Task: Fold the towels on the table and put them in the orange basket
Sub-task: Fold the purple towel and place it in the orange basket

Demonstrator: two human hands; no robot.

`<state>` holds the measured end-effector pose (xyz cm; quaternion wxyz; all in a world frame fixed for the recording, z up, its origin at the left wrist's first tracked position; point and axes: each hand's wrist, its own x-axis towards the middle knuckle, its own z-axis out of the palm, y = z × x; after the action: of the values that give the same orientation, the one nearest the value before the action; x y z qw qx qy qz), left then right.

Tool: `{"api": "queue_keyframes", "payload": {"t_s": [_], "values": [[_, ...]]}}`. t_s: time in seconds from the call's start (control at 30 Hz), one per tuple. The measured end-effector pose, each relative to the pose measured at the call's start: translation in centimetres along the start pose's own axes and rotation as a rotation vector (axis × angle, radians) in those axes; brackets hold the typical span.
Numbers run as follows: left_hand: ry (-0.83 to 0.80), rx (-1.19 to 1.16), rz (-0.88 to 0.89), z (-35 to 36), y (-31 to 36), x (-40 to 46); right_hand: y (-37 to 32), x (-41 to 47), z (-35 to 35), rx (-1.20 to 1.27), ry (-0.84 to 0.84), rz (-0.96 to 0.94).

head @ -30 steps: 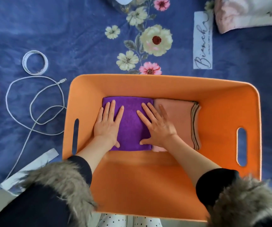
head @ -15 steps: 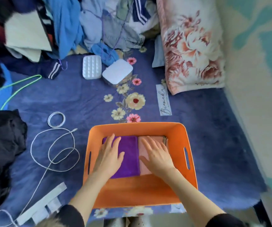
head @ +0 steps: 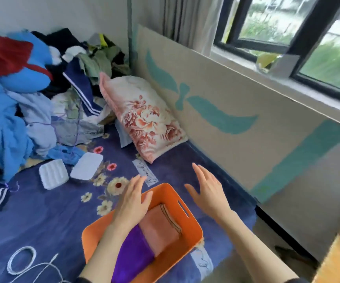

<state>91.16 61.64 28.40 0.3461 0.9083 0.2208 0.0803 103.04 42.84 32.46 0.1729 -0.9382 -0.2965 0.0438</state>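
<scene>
The orange basket (head: 193, 225) sits low in the middle of the view on a dark blue flowered blanket. Inside it lie a folded purple towel (head: 134, 260) and a folded pink towel (head: 161, 229) side by side. My left hand (head: 132, 203) hovers above the basket's far left rim, fingers straight, holding nothing. My right hand (head: 208, 190) is raised over the blanket just right of the basket, fingers spread and empty. My left forearm hides part of the purple towel.
A floral pillow (head: 144, 117) leans at the back. A heap of clothes (head: 28, 94) fills the left. Two white plastic pieces (head: 52, 176) and a white cable (head: 22, 260) lie on the blanket. A painted board (head: 236, 103) and a window stand on the right.
Both hands have lifted off the towels and out of the basket. The camera has tilted up and turned right, so the wall and window came into view.
</scene>
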Motion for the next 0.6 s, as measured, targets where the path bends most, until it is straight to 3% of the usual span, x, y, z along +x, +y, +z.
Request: {"api": "queue_keyframes", "payload": {"t_s": [0.27,0.6], "values": [[-0.278,0.074,0.417,1.0,7.5,-0.7,2.4,-11.6,-4.5,0.02,0.225,0.389],[-0.56,0.008,0.871,7.3,18.7,-12.5,4.5,-33.7,-7.3,0.015,0.45,0.88]]}}
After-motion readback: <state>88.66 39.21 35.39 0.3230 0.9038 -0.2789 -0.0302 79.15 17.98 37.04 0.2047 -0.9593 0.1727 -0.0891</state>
